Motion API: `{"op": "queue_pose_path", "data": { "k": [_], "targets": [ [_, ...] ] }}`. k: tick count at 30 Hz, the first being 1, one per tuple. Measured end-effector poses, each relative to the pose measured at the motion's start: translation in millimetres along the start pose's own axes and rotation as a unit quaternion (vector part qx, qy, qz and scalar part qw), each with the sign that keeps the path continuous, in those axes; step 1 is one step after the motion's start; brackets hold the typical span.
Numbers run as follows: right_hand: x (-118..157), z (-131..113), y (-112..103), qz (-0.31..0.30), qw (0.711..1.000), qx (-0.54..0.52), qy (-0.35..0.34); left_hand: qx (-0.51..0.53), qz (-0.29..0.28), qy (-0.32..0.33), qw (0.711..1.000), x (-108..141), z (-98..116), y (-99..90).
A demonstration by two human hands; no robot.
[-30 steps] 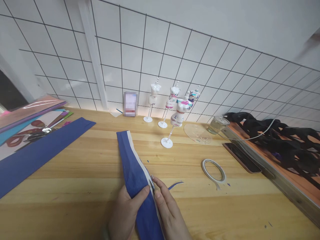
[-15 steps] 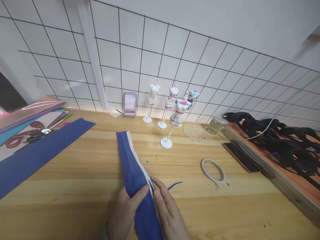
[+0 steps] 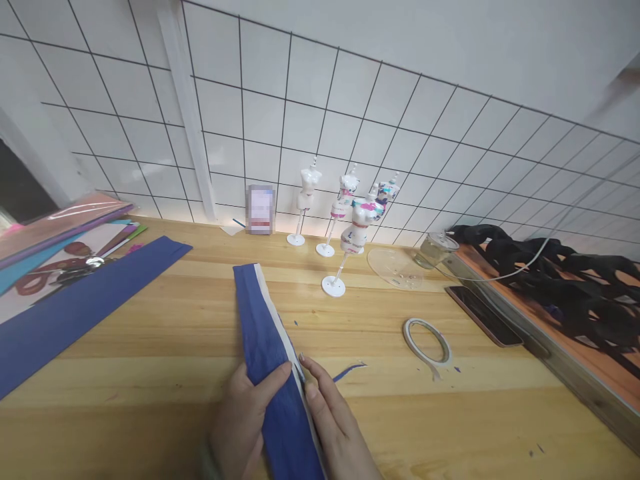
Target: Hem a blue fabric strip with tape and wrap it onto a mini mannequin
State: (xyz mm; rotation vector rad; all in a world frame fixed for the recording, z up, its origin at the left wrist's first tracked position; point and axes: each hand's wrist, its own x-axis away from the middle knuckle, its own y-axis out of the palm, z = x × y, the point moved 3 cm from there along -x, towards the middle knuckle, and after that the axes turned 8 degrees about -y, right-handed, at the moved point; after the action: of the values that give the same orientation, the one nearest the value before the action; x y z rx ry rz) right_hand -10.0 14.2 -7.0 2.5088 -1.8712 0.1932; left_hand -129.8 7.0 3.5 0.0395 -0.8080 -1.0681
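A long blue strip with a white band along its right edge runs from the middle of the wooden table down to the bottom of the view. My left hand grips it from the left, thumb on top near the white band and the fingers partly hidden under it. On the right edge, my right hand is closed, thumb and fingers pinched at the band around a small, thin item too hidden to name. A thin blue offcut lies just right of my right hand.
Several small white mannequins stand at the back beside a phone. Right are a tape roll, a glass jar, a dark phone and black forms. Left lie another blue strip, scissors and coloured sheets.
My left hand has shifted slightly left and up along the strip. The strip's lower part has moved a little left; my right hand stays at its edge.
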Motion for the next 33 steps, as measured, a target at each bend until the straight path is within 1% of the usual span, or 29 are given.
{"op": "queue_pose_path", "data": {
  "k": [8, 13, 20, 24, 29, 33],
  "targets": [
    [-1.0, 1.7, -2.0, 0.019, 0.999, -0.028, 0.014, -0.051, -0.014, 0.002, 0.999, -0.4, -13.2, -0.9],
    [-1.4, 2.8, -2.5, 0.014, 0.999, -0.030, 0.004, -0.059, -0.009, 0.002, 0.998, -0.8, -15.0, -1.4],
    [-1.6, -0.4, -1.6, 0.019, 0.999, -0.032, 0.001, -0.071, -0.019, 0.009, 0.997, -4.0, -17.3, -3.8],
    [-2.2, 0.8, -1.1, 0.030, 0.999, -0.038, -0.007, -0.065, -0.026, 0.012, 0.997, -5.1, -17.5, -4.7],
    [-2.4, 3.1, -0.7, 0.033, 0.999, -0.035, -0.015, -0.045, -0.033, -0.003, 0.998, -4.5, -19.0, -4.0],
    [-2.7, 3.1, -0.3, 0.036, 0.998, -0.037, -0.019, -0.034, -0.041, 0.002, 0.999, -4.3, -19.6, -3.9]
  ]
}}
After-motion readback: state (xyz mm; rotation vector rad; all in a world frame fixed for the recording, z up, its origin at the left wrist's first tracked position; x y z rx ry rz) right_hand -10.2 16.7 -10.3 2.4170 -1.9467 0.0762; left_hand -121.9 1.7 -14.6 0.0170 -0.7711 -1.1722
